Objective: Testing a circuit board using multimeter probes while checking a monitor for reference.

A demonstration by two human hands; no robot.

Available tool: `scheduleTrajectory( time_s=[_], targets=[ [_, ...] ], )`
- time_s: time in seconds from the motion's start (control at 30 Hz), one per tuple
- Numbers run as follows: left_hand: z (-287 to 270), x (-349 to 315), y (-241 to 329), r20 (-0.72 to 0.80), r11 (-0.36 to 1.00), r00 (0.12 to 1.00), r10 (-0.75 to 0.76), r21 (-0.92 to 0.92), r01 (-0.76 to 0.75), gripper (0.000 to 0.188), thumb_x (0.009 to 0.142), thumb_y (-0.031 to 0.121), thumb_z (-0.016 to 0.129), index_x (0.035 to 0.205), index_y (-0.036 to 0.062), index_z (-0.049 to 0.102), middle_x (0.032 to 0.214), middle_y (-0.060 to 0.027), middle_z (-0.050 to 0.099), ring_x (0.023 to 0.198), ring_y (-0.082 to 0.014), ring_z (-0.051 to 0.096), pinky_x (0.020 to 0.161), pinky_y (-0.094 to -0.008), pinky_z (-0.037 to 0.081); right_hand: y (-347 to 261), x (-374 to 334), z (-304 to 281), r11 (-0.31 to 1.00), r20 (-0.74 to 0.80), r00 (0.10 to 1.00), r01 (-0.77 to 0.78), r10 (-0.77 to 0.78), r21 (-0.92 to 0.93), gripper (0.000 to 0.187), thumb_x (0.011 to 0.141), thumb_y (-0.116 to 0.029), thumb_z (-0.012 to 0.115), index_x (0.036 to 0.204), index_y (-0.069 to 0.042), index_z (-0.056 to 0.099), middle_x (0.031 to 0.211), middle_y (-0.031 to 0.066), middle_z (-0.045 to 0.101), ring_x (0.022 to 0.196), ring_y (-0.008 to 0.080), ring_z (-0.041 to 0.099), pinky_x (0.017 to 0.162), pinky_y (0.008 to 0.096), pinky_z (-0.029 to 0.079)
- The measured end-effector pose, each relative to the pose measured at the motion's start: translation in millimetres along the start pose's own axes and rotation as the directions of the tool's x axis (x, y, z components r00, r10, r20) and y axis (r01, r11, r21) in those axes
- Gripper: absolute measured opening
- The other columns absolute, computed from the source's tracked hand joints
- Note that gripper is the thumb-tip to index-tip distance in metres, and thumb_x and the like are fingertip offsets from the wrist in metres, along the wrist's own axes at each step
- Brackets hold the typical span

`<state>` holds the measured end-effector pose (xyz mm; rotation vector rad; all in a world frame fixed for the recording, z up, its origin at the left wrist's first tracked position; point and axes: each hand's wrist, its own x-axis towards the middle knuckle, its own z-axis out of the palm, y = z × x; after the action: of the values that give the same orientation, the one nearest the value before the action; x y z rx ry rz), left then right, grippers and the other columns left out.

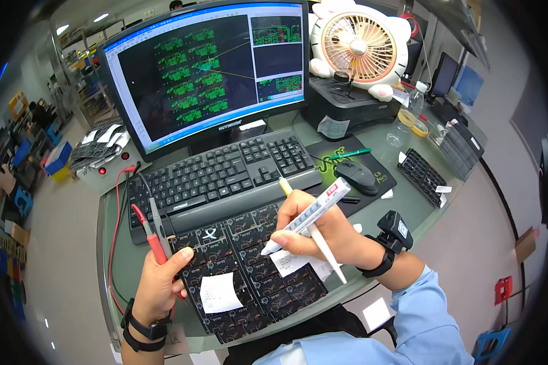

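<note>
Clamping the black circuit-board panel (248, 291) at six o'clock, the left hand (158, 281) pinches its nine o'clock edge alongside a red test probe (156, 248)! Well apart, at the panel's two o'clock, the right hand (324, 230) grips a white marker (313, 213), nib over the boards, contact unclear; the black keyboard (222, 176) sits at twelve.
</note>
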<state>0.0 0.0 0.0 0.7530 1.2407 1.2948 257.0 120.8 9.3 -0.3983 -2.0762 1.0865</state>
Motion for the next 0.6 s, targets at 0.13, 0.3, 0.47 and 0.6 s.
scheduleTrajectory(
  time_s=[0.13,0.3,0.47,0.6],
  targets=[
    [2,0,2,0.005,1.0,1.0,-0.008,0.014,0.008,0.023,0.089,0.018,0.064,0.101,0.0007,0.055,0.067,0.0009,0.055,0.04,-0.0016,0.037,0.036,-0.0188,0.037,1,3,10,0.998,0.027,0.999,0.043,-0.042,-0.046,0.02,0.084,-0.015,0.073,0.087,-0.005,0.056,0.077,0.001,0.056,0.065,0.0068,0.053,0.054,0.0216,0.041],
    [-2,0,1,0.016,1.0,1.0,-0.011,0.001,0.011,0.021,0.089,0.017,0.063,0.1,0.0008,0.055,0.066,0.001,0.055,0.04,-0.0015,0.037,0.036,-0.0187,0.037,-3,7,22,0.985,0.071,0.997,0.041,-0.029,-0.169,0.024,0.08,-0.015,0.073,0.079,-0.004,0.053,0.065,0.0088,0.057,0.055,0.0255,0.058,0.051,0.0331,0.045],
    [-2,1,0,0.024,1.0,1.0,-0.001,0.009,0.001,0.02,0.09,0.017,0.063,0.099,0.0007,0.055,0.066,0.0011,0.054,0.041,-0.0014,0.038,0.037,-0.0186,0.037,-2,6,17,0.981,-0.019,1.0,0.012,-0.016,-0.195,0.022,0.081,-0.014,0.071,0.078,-0.005,0.052,0.063,0.0093,0.057,0.055,0.0268,0.059,0.05,0.0343,0.045],
    [-2,1,0,0.021,1.0,1.0,0.006,0.014,-0.006,0.02,0.09,0.017,0.063,0.099,0.0005,0.055,0.065,0.0012,0.054,0.041,-0.0014,0.038,0.037,-0.0187,0.037,-3,6,19,0.987,0.029,0.999,-0.015,0.02,-0.157,0.021,0.081,-0.012,0.071,0.078,-0.004,0.052,0.064,0.0091,0.057,0.055,0.0267,0.059,0.049,0.0342,0.045]
  ],
)
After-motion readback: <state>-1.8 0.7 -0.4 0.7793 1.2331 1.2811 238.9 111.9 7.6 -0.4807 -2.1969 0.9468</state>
